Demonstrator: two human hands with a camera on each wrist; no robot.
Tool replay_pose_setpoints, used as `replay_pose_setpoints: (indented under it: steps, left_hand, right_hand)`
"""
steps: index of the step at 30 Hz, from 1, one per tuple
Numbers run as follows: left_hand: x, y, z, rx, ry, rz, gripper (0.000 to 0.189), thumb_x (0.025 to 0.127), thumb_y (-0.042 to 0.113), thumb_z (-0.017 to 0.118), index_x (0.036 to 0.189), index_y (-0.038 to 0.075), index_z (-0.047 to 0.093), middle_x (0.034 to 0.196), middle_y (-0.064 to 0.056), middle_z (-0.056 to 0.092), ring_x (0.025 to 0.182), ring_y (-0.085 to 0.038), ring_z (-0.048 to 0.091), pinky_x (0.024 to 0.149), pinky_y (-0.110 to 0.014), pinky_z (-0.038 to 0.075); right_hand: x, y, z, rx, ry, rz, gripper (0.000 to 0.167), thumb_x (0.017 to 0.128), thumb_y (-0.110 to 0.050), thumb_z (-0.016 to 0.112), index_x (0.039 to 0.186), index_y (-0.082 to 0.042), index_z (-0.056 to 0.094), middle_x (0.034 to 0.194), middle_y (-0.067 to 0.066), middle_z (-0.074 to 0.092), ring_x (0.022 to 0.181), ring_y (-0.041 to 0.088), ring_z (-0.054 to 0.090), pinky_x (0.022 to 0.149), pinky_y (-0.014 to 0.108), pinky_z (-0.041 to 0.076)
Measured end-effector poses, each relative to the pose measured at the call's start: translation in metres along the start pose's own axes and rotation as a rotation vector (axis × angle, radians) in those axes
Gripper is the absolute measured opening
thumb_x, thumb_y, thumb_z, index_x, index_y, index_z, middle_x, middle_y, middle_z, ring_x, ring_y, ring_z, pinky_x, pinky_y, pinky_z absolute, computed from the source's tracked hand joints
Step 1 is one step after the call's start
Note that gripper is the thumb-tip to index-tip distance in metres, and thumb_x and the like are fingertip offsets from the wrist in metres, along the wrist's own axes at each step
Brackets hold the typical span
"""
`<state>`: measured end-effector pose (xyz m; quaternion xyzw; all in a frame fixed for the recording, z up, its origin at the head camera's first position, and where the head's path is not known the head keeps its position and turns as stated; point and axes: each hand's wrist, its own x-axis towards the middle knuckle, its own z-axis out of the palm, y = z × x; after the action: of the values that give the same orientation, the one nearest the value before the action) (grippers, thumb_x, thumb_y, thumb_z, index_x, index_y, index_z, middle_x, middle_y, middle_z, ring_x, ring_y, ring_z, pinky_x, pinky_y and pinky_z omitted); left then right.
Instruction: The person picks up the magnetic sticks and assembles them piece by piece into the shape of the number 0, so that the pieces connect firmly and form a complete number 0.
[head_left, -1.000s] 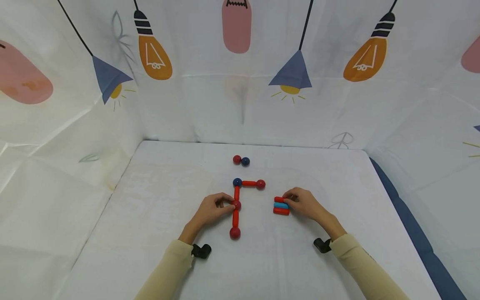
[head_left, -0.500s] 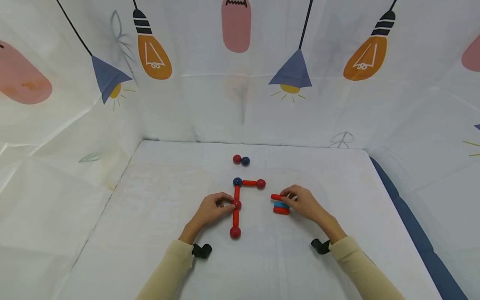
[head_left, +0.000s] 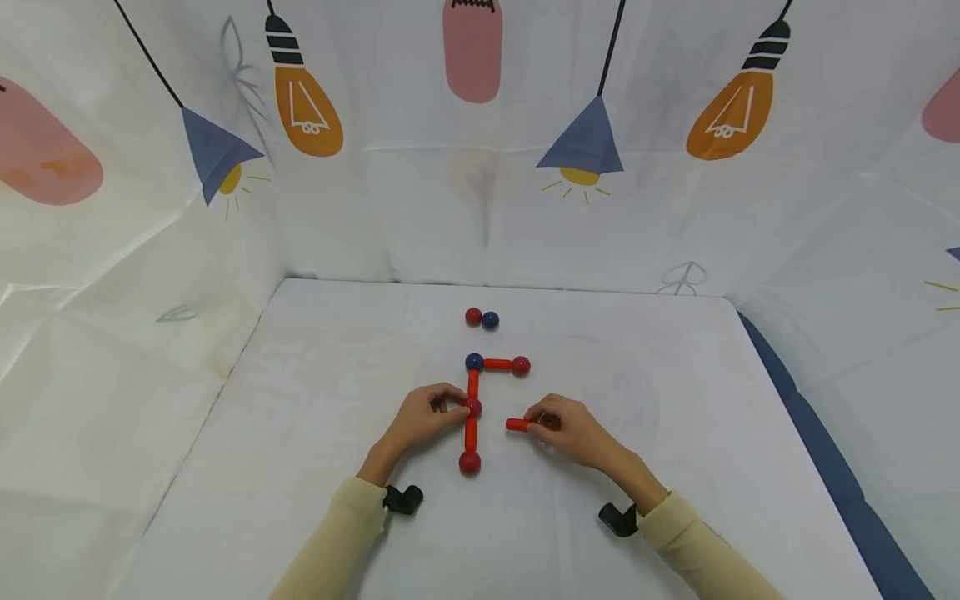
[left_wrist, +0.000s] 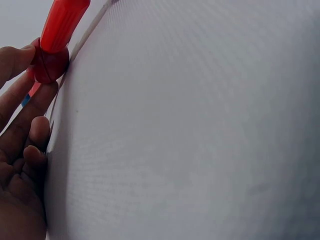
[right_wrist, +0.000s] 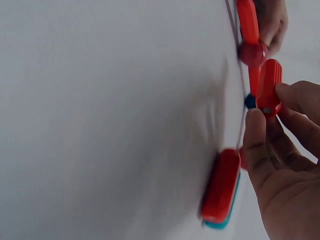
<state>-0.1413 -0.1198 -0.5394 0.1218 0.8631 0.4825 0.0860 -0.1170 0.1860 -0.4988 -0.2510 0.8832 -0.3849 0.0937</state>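
Note:
On the white table, red rods and balls form an angled chain. My left hand pinches its middle red ball between thumb and fingers. One red rod runs from that ball to a red ball at the near end. Another red rod leads away to a dark blue ball, from which a red rod goes right to a red ball. My right hand pinches a loose red rod by one end, its free end pointing toward the middle ball, apart from it.
Beyond the chain lie a loose red ball and a dark blue ball, side by side. A red rod and a blue rod lie on the table, hidden behind the right hand in the head view.
My right hand has lifted the red rod off the small row of rods and brought it left and nearer to me. The left hand stays on the middle ball.

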Motion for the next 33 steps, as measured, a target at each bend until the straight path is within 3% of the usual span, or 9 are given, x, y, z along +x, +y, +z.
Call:
replay_pose_setpoints:
  steps: [15,23,33]
  left_hand:
    - [0.000,-0.001,0.000,0.011,0.004,0.004,0.025,0.091,0.030,0.078,0.114,0.021,0.076,0.090,0.007,0.066,0.080,-0.015,0.055,0.067,-0.024,0.045]
    - [0.000,-0.001,0.001,0.005,0.009,0.006,0.025,0.090,0.030,0.079,0.113,0.020,0.076,0.090,0.007,0.067,0.080,-0.015,0.055,0.067,-0.024,0.045]
    - [0.000,-0.002,0.001,0.009,0.009,0.022,0.025,0.090,0.030,0.079,0.113,0.020,0.076,0.089,0.007,0.066,0.079,-0.015,0.055,0.066,-0.023,0.045]
  right_hand:
    - [-0.010,-0.010,0.032,0.068,-0.096,-0.022,0.016,0.096,-0.017,0.073,0.111,-0.012,0.075,0.103,-0.003,0.071,0.089,0.004,0.062,0.082,0.023,0.056]
    - [-0.013,-0.012,0.040,0.114,-0.097,-0.049,0.014,0.095,-0.015,0.073,0.109,-0.012,0.075,0.101,-0.002,0.072,0.086,0.003,0.061,0.080,0.022,0.055]
    - [-0.015,-0.010,0.046,0.095,-0.107,-0.051,0.012,0.096,-0.019,0.074,0.107,-0.015,0.075,0.095,-0.006,0.069,0.082,0.001,0.057,0.075,0.022,0.053]
